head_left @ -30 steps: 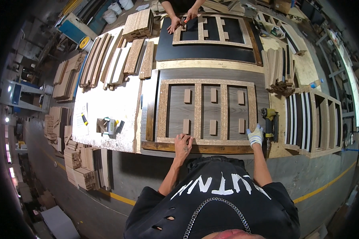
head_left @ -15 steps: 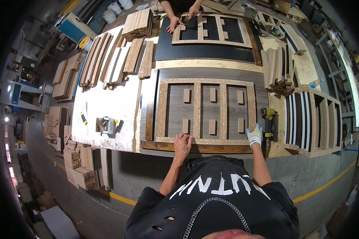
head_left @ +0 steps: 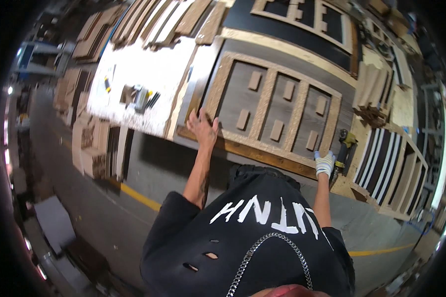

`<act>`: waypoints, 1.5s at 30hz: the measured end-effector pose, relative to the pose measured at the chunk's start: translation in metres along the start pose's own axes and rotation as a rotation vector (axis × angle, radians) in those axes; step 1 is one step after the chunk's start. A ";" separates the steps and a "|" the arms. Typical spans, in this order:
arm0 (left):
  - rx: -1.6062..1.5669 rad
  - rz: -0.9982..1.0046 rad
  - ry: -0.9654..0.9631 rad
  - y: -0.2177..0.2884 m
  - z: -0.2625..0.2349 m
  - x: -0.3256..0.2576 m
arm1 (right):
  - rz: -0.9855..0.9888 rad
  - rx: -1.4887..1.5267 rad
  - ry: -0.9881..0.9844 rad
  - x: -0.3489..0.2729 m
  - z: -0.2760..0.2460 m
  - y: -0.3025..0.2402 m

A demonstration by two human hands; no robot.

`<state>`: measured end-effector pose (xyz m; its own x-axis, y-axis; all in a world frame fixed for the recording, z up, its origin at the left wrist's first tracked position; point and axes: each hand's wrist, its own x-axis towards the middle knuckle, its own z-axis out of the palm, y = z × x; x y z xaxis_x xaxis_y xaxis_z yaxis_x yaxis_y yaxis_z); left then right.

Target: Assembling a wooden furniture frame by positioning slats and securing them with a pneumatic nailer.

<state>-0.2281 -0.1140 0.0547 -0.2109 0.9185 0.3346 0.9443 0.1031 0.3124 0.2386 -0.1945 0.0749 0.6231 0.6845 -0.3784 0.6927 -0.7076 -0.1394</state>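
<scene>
A rectangular frame of pale chipboard strips lies on a dark panel on the workbench, with several small wood blocks inside its three bays. My bare left hand lies flat on the frame's near left corner, fingers spread. My right hand, in a white glove, rests at the frame's near right corner, right beside a dark power tool. Whether the glove grips the tool is unclear.
A white bench top to the left carries small hand tools. Wood strips are stacked at the back, next to a second frame on a black panel. A slatted black-and-white panel stands to the right. Board stacks sit below the bench.
The view has tilted and moved closer to the bench. Both hands stay at the same corners of the frame. The other person's hands at the far frame are out of sight.
</scene>
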 end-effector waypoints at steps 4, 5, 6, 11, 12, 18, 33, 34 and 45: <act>-0.043 -0.041 -0.131 -0.028 0.012 -0.007 | -0.002 -0.058 -0.086 0.007 -0.003 -0.005; -0.042 -0.049 -0.135 -0.030 0.011 -0.007 | -0.027 -0.069 -0.092 0.009 -0.002 -0.002; -0.030 -0.062 -0.152 -0.033 0.009 -0.007 | -0.030 -0.076 -0.095 0.011 0.002 0.000; -0.011 -0.154 -0.212 -0.036 0.004 -0.005 | -0.090 -0.030 -0.092 0.003 0.002 -0.003; -0.009 -0.173 -0.201 -0.040 0.004 -0.004 | -0.127 -0.033 -0.068 0.005 0.008 -0.002; -0.069 -0.200 -0.286 -0.052 0.012 -0.001 | -0.156 0.016 -0.019 0.003 0.013 0.001; 0.016 -0.147 -0.359 -0.047 0.034 0.049 | -0.169 0.094 -0.149 0.033 0.001 -0.001; 0.019 -0.150 -0.380 -0.040 0.035 0.051 | -0.157 0.208 -0.141 0.046 0.007 0.012; -0.152 0.160 -0.559 0.108 0.048 0.080 | -0.045 0.068 -0.212 0.108 -0.035 -0.076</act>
<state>-0.1310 -0.0116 0.0726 0.1345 0.9839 -0.1173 0.8981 -0.0710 0.4341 0.2664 -0.0606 0.0767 0.4965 0.6688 -0.5533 0.6877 -0.6920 -0.2194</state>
